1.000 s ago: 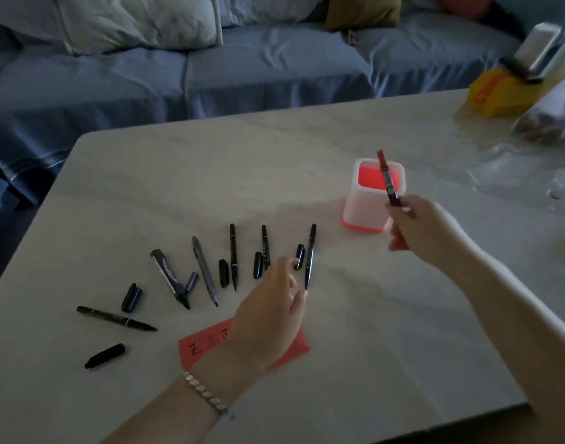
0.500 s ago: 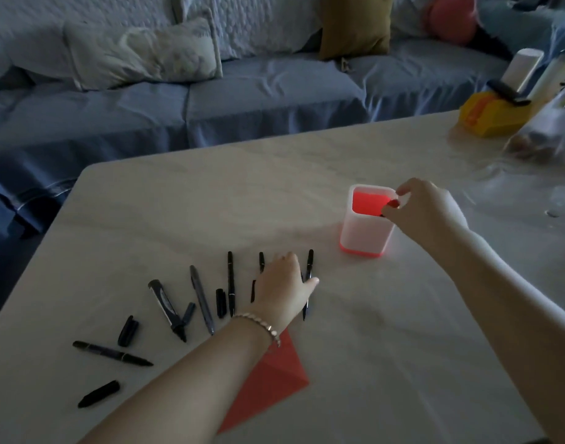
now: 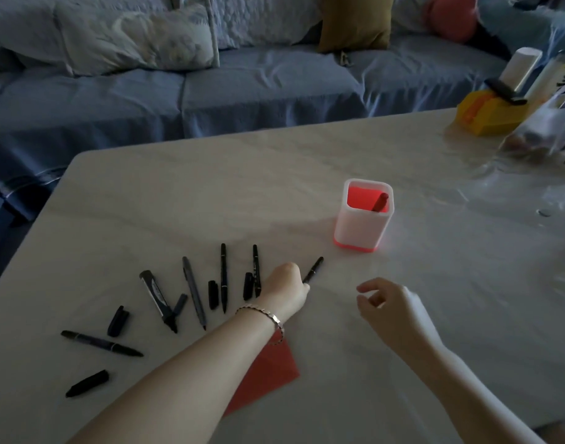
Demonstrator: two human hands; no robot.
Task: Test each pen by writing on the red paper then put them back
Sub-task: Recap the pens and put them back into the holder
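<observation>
Red paper point(image 3: 268, 373) lay on the table point(image 3: 402, 315) partly under the left arm, while the left hand point(image 3: 287, 288) pinched a black pen point(image 3: 313, 270), the right hand point(image 3: 393, 307) hung loosely open, and a red pen point(image 3: 379, 202) stood in the cup point(image 3: 362, 227).

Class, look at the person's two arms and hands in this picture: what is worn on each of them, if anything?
Both forearms are bare, with no sleeves in view. The left hand has a slim, pale metallic link bracelet around its wrist. The right hand and its wrist carry nothing: no bracelet, watch or glove. No rings can be made out on either hand in this dim light.
</observation>
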